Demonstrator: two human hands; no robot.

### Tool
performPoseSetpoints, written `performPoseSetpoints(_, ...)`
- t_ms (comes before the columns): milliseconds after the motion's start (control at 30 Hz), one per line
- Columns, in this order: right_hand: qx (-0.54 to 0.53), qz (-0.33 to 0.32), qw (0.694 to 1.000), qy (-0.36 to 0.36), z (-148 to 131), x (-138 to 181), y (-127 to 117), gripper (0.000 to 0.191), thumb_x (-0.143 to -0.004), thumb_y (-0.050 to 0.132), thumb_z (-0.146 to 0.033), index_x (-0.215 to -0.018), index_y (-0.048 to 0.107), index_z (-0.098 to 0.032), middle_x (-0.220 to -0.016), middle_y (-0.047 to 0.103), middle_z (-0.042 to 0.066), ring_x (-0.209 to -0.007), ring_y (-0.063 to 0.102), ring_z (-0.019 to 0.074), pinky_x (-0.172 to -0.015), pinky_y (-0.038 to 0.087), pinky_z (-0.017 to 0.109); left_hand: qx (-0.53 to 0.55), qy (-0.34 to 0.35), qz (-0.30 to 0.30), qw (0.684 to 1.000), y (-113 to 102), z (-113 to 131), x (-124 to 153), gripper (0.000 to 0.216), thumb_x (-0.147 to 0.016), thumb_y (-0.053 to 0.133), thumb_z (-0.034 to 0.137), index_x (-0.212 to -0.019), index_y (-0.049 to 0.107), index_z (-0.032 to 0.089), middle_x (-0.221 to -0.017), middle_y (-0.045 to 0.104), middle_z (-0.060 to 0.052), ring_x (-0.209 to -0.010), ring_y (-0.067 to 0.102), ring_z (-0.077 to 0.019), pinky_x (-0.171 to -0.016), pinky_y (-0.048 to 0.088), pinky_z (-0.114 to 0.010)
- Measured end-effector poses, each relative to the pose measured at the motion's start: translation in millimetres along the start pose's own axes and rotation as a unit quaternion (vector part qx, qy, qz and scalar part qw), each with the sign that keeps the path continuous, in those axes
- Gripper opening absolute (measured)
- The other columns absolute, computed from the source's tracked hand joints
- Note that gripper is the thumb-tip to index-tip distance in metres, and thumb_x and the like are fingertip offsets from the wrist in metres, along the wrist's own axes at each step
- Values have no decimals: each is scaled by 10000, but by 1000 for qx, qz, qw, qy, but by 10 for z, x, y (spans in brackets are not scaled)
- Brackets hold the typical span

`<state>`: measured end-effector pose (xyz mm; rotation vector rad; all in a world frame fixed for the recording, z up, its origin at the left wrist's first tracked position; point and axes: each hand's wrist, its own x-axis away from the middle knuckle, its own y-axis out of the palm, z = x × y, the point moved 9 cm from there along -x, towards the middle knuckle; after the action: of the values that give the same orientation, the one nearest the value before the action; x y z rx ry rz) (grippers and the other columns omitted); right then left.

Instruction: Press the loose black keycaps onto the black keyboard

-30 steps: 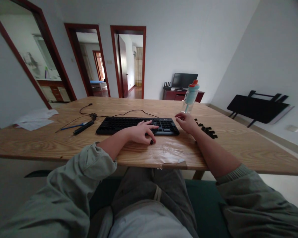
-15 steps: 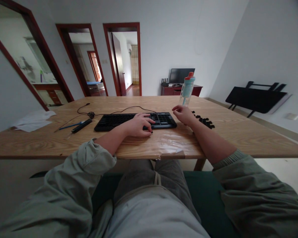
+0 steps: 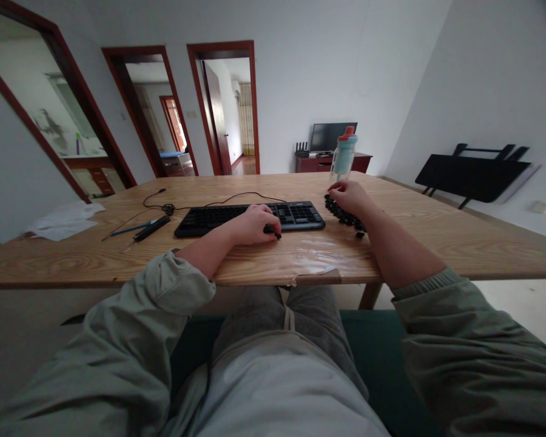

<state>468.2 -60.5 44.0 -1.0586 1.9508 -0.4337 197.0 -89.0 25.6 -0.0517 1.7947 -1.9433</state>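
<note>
A black keyboard (image 3: 209, 220) lies on the wooden table in front of me. My left hand (image 3: 256, 224) rests over its front edge, with thumb and fingers closed on a small black keycap (image 3: 278, 236). Right of the keyboard, several loose black keycaps (image 3: 341, 213) lie in a curved group. My right hand (image 3: 349, 197) is at the far end of that group, its fingertips pinched together at a keycap there. Part of the group is hidden behind this hand and wrist.
Behind my right hand stands a clear bottle (image 3: 344, 158) with a red lid. A black-handled tool (image 3: 151, 229), a blue stick (image 3: 130, 229) and a coiled cable (image 3: 167, 209) lie left of the keyboard. White paper (image 3: 66, 220) sits at the far left of the table (image 3: 236, 267).
My right hand has moved right and slightly away, from beside the keyboard to the keycap group, uncovering more of it. The left fingers have drawn closer together around the small keycap.
</note>
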Motion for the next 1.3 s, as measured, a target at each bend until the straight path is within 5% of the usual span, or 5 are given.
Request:
performPoseSetpoints(733, -33, 72, 997, 5, 83, -59, -181, 168, -731, 601, -252, -817, 707, -154, -770, 684, 92, -709, 605, 215, -698, 463, 347, 5, 9, 6, 1000, -4, 89, -47, 135, -769, 698, 262, -874, 782, 252, -901, 745, -31, -1033, 593, -247, -986, 419, -386)
performPoseSetpoints(867, -142, 81, 986, 23, 9, -33, -227, 198, -718, 590, -255, -847, 700, -152, -739, 661, 71, -619, 551, 175, -613, 445, 326, -10, 29, 5, 1000, -30, 133, -42, 153, -780, 669, 247, -898, 766, 240, -959, 744, -36, -1027, 604, -248, -1031, 366, -418)
performPoseSetpoints(1000, -277, 124, 951, 53, 7, -30, -348, 188, -725, 550, -261, -847, 662, -174, -739, 628, 52, -536, 457, 134, -512, 388, 294, -35, 42, 48, 997, -16, 369, -220, 201, -807, 622, 253, -955, 753, 222, -1065, 723, -66, -1046, 605, -260, -1012, 354, -427)
performPoseSetpoints(1167, -330, 182, 922, 85, 160, -31, -429, 118, -733, 553, -270, -791, 618, -189, -672, 557, 16, -493, 393, 111, -437, 301, 253, -106, 48, 27, 993, 371, 953, -825, 374, -891, 536, 326, -1227, 673, 238, -1235, 681, -96, -1138, 560, -295, -993, 340, -473)
performPoseSetpoints(1300, -323, 197, 923, 70, 211, -28, -379, 97, -727, 553, -259, -740, 605, -178, -624, 527, -12, -492, 387, 99, -440, 286, 233, -139, 55, -6, 989, 632, 1236, -1158, 316, -939, 463, 330, -1047, 743, 231, -1104, 722, -107, -1082, 567, -307, -933, 358, -478)
